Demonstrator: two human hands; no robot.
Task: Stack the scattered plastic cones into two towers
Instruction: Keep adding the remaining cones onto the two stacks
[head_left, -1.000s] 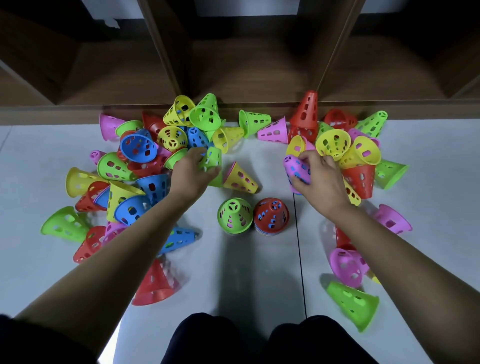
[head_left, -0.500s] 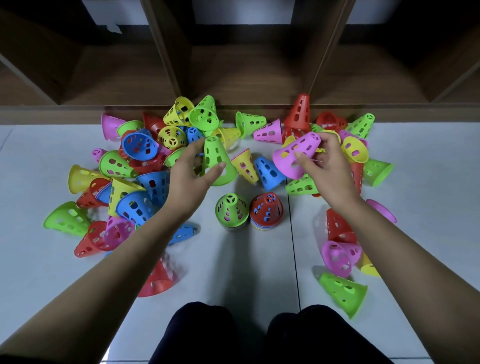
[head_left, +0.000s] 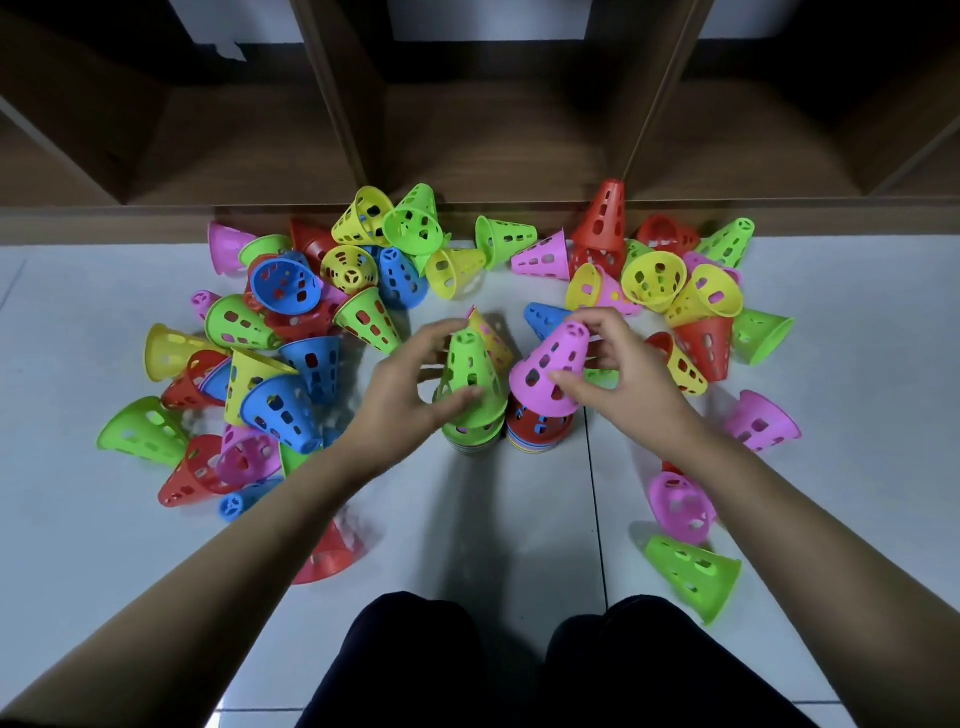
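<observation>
Both picks have moved in: your L hand (head_left: 400, 395) grips green cone (head_left: 470, 371), green tower (head_left: 474, 432) right under it; R hand (head_left: 623, 374) pinches tilted pink cone (head_left: 548, 364), red tower (head_left: 535, 431) just below.

Left tower (head_left: 470, 439) just beside right tower (head_left: 535, 435), loose cones (head_left: 283, 410) heaped either side, shelf unit (head_left: 498, 156) behind

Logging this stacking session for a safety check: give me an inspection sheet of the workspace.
Surface: white tiled floor.
Job's things: green-topped tower and red-topped tower side by side; loose cones in a left heap and a right heap.
Clutter: nothing seen beyond cones.
Grips: left hand holds a green cone over the green-topped tower; right hand holds a tilted pink cone over the red-topped tower.
Cables: nothing seen.
Surroundings: wooden shelving behind; dark-clothed knees below.
</observation>
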